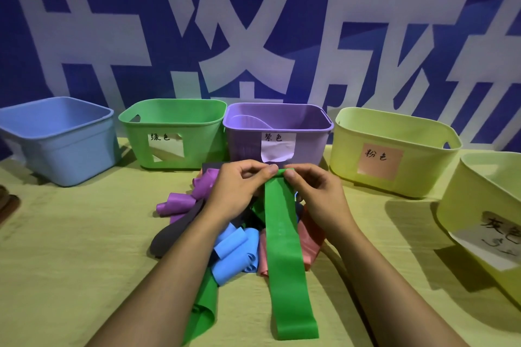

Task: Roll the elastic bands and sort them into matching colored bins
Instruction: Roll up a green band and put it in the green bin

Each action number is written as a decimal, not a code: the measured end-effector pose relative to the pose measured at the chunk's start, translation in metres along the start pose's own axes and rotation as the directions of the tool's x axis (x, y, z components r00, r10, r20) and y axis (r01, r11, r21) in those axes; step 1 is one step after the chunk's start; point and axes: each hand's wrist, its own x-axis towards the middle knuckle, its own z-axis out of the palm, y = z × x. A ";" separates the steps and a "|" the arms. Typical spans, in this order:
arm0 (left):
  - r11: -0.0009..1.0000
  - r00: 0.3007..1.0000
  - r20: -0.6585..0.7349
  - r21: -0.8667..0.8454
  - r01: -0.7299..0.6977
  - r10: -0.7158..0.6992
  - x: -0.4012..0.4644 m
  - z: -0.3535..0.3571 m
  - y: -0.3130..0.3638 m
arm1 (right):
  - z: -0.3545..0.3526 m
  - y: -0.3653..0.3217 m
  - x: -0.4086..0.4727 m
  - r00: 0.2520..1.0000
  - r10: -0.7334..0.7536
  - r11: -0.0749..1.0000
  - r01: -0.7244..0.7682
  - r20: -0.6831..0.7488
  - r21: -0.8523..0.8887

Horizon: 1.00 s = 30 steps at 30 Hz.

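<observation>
Beneath the green band (284, 234), loose bands (236, 251) crowd.

dim, bluish-cool light from above/front; soft shadows fall toward 4 o'clock of the bins (394, 149) on the tablecloth (70, 262); wide-angle bowing at edges, esp 3 & 9 o'clock; centre sharp, no glare.

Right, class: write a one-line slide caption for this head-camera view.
Both hands, left hand and right hand, pinch the far end of a green band before five bins.
</observation>
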 end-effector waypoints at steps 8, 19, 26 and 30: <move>0.999 0.999 0.015 -0.026 -0.043 0.044 0.000 -0.001 0.000 | 0.001 -0.002 -0.001 0.993 0.110 0.993 -0.112 -0.042 -0.040; 0.999 0.998 0.055 -0.020 -0.038 0.039 0.000 -0.001 0.000 | -0.001 0.006 0.003 1.000 0.019 0.999 -0.020 -0.008 -0.049; 0.999 0.997 0.063 -0.002 -0.033 0.033 0.000 -0.002 0.000 | -0.003 0.013 0.006 0.999 -0.026 0.998 0.027 0.029 -0.051; 0.998 0.996 0.064 -0.017 0.056 -0.055 -0.002 0.002 0.000 | -0.004 0.016 0.007 0.995 -0.076 0.994 0.081 0.057 -0.076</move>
